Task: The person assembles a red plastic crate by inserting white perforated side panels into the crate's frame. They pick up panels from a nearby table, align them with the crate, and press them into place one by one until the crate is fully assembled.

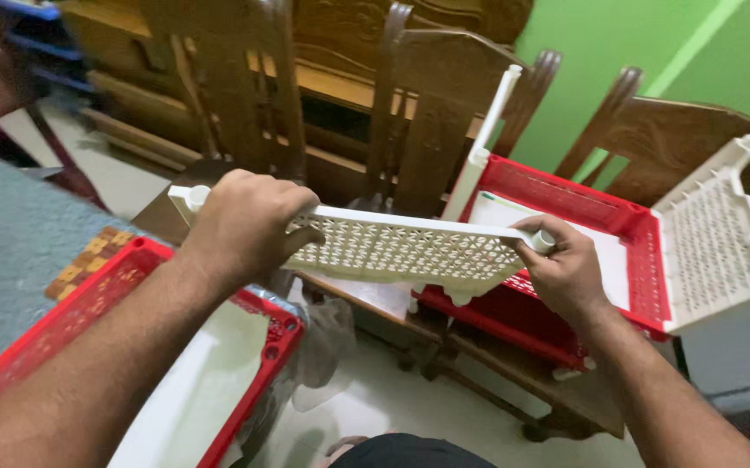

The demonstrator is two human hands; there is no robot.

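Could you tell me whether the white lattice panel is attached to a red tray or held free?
Held free: both hands, left hand and right hand, grip the white lattice panel above the trays.

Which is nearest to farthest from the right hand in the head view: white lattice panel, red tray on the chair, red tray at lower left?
From the right hand:
1. White lattice panel: gripped at its right end.
2. Red tray on the chair: just behind the hand.
3. Red tray at lower left: far left.

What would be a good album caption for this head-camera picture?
Left hand and right hand hold a white lattice panel level between two red crates, wooden chairs behind.
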